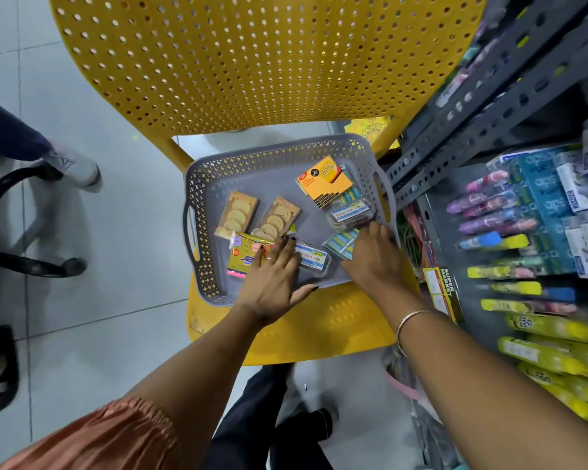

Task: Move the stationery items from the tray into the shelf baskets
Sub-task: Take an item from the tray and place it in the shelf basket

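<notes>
A grey perforated tray (218,164) rests on the seat of a yellow chair (319,327). In it lie two tan rubber-band cards (237,215), an orange sticky-notes pack (325,180), a yellow flag pack (243,257), two clear boxes with blue labels (314,260) (350,213) and small teal staple packs (340,240). My left hand (272,283) lies flat, fingers spread, over the flag pack and the near clear box. My right hand (374,256) reaches down over the teal packs, its fingertips hidden, so whether it grips anything is unclear.
A grey metal shelf (472,130) stands at the right, its racks full of markers, highlighters (503,271) and boxed stationery. The chair's perforated back (252,56) rises beyond the tray. Another person's shoe (78,167) and an office chair base (31,262) are on the tiled floor at left.
</notes>
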Action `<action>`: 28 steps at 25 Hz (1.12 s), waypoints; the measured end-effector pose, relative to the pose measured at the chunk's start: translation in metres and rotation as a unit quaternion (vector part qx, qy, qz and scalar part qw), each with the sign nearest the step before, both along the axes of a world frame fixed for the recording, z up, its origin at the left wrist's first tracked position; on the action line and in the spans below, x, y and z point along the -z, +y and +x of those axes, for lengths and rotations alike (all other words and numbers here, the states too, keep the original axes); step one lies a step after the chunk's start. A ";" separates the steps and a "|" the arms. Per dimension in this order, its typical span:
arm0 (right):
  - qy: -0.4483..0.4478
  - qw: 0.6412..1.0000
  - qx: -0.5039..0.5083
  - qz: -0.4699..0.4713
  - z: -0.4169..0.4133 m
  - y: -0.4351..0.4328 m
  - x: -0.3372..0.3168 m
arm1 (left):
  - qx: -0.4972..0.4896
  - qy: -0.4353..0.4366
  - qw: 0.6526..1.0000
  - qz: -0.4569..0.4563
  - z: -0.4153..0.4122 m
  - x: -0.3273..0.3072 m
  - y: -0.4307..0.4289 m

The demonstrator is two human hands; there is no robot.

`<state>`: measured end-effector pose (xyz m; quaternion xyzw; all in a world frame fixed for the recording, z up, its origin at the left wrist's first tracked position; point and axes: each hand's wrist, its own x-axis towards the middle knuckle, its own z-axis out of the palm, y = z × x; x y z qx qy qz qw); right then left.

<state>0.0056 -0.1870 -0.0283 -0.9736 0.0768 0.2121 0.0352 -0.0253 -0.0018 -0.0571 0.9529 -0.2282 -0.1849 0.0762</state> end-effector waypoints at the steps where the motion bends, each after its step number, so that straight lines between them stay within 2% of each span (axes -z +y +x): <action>1: -0.004 1.000 -0.005 0.005 -0.002 -0.002 -0.006 | -0.006 0.000 1.000 -0.001 0.000 -0.002 0.000; 4: -0.019 1.000 -0.001 0.023 -0.006 -0.012 -0.033 | -0.017 -0.022 1.000 -0.012 -0.003 -0.015 0.005; 9: -0.085 0.994 0.030 0.060 -0.011 -0.029 -0.116 | 0.001 -0.060 0.997 -0.038 0.016 -0.071 0.008; 14: -0.232 0.963 0.101 0.098 0.000 -0.043 -0.252 | 0.075 -0.165 0.980 -0.085 0.074 -0.181 -0.013; 18: -0.335 0.921 0.147 0.130 -0.004 -0.059 -0.365 | 0.126 -0.262 0.947 -0.140 0.120 -0.276 -0.042; 23: -0.423 0.877 0.217 0.063 -0.045 -0.116 -0.458 | 0.209 -0.329 0.895 -0.216 0.127 -0.369 -0.121; 28: -0.383 0.863 0.329 0.002 -0.113 -0.180 -0.472 | 0.324 -0.297 0.864 -0.247 0.081 -0.409 -0.205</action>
